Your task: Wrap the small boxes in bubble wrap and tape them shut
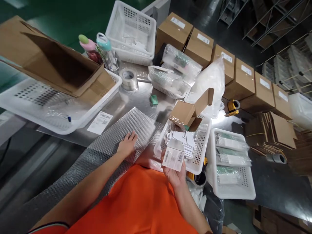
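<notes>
My left hand (127,145) lies flat, fingers spread, on a sheet of bubble wrap (97,159) that runs over the table's near edge and down to the left. In my right hand (176,177) is a small white box (173,155) with printed labels and a barcode, its side turned up to the camera. Just beyond that box, a white basket (201,146) holds folded white paper bags (185,138) marked "Dior" and an opened small brown carton (182,112).
Left stands a basket (117,81) under a large open carton (48,61). A tape roll (129,79), shipping label (99,123) and green box (153,100) lie mid-table. Bubble-wrapped packs (230,141) fill a right-hand basket (248,191); sealed cartons (243,79) line the back.
</notes>
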Available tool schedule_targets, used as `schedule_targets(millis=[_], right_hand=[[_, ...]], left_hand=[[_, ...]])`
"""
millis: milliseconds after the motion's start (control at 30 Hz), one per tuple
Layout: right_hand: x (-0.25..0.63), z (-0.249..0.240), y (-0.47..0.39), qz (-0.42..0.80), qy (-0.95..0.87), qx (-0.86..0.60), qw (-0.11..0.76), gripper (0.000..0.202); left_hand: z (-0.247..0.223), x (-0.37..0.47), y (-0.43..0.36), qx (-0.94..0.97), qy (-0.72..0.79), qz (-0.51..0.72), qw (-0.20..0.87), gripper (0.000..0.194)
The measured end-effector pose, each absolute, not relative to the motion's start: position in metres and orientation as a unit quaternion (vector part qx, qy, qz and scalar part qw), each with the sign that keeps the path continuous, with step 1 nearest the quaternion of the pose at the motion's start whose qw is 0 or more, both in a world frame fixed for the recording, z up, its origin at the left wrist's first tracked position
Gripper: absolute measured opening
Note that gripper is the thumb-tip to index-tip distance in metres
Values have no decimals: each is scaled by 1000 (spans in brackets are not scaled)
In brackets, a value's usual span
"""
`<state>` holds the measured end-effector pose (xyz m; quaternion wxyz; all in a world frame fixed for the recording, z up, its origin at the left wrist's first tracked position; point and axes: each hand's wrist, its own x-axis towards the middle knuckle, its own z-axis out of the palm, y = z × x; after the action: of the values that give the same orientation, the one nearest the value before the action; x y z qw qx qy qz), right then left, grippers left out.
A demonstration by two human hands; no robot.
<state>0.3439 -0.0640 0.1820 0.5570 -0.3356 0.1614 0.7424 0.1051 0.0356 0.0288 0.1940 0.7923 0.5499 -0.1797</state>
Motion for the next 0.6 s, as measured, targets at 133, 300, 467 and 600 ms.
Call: schedule_targets(millis=[133,300,467,600], right_hand=[[341,186,-62,730,186,-350,557,29],[338,188,-61,723,192,-358,559,29],[336,185,-61,734,173,-358,551,26],[337,185,-60,714,156,-386,563,23]], left_hand=[[26,105,36,793,552,-167,197,69],[21,103,35,792,556,-156,199,68],[18,103,36,785,562,-139,220,69],[20,106,38,770,577,-123,242,67]])
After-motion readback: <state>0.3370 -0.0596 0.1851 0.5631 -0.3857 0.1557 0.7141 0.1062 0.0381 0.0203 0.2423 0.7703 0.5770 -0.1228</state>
